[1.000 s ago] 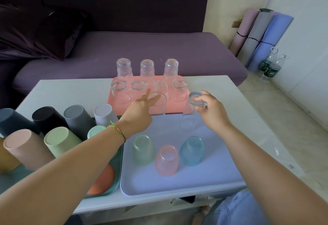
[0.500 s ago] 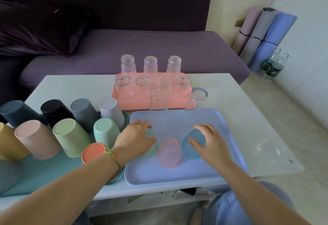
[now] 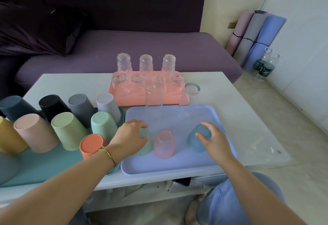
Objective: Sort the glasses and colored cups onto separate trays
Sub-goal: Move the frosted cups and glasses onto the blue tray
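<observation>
Head view, looking down on a pale table (image 3: 230, 100). In the lower centre of the frame a lavender tray (image 3: 177, 164) carries three inverted tinted glasses in a row.

The left hand (image 3: 131, 137) is cupped over the green tinted glass (image 3: 146, 146), the leftmost of the row. Its fingers (image 3: 139, 123) curl down around the upturned base, so that only the lower wall of the glass shows beneath the palm.

The right hand (image 3: 214, 143) grips the blue tinted glass (image 3: 195, 142), the rightmost. The fingers arch over the far side of the base and the thumb presses the near side. The glass appears slightly tilted, though the hand hides too much of it to be sure.

The pink tinted glass (image 3: 165, 144) stands untouched between the two hands.

Two tall clear glasses (image 3: 154, 96) stand inverted at the tray's far edge. Behind them, in the upper centre, a coral tray (image 3: 134, 100) bears more clear glasses (image 3: 122, 84).

At lower left a teal tray (image 3: 44, 168) holds inverted opaque cups (image 3: 67, 130), with an orange cup (image 3: 92, 144) just beside the left wrist.
</observation>
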